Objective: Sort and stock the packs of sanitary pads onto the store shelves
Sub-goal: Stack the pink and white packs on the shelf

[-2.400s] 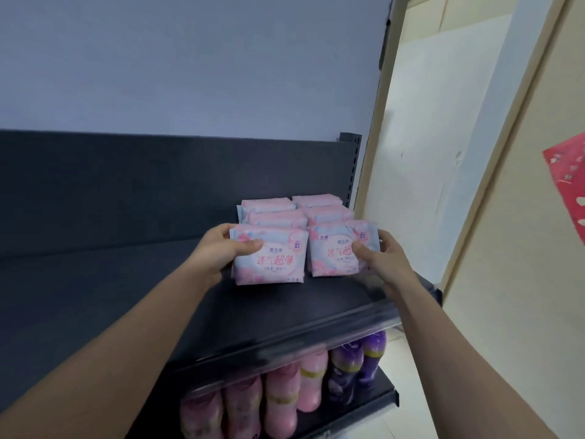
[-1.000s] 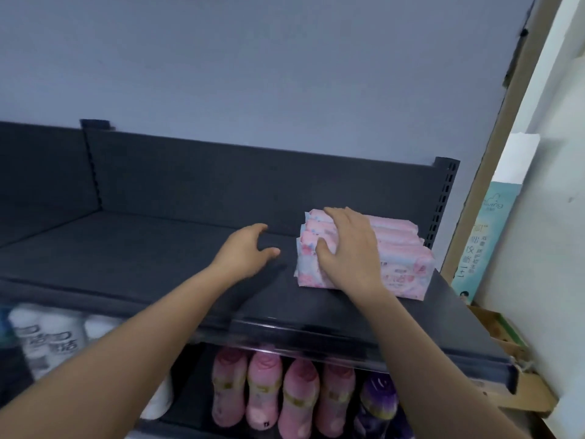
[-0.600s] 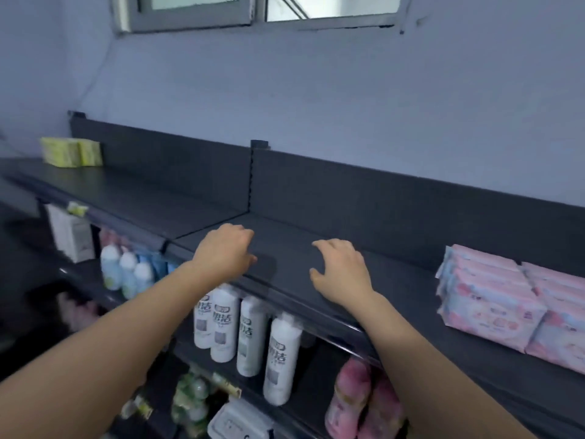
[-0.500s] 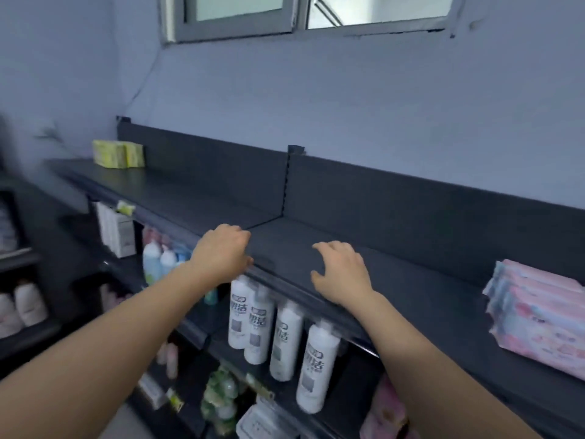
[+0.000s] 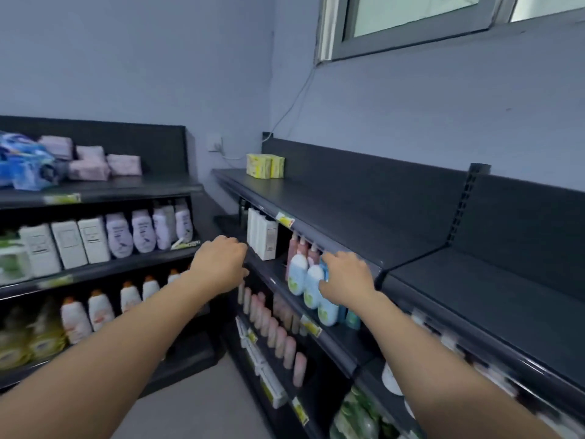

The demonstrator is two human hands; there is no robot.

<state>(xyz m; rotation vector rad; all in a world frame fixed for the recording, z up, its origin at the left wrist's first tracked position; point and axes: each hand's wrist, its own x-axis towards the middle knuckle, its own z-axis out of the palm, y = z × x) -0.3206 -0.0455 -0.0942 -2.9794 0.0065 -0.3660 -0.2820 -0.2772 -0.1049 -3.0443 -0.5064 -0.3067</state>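
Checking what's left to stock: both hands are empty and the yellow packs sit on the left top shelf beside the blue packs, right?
Not quite. The left hand and right hand are empty, but the yellow packs sit on the right top shelf, at its far end. Beside the blue packs on the left are pink packs. The head view shows this.

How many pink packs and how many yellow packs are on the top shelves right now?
pink packs: 4, on the left unit's top shelf
yellow packs: 2, at the far end of the right unit's top shelf
Total: 6
The blue pile beside the pink ones is too blurred to count.
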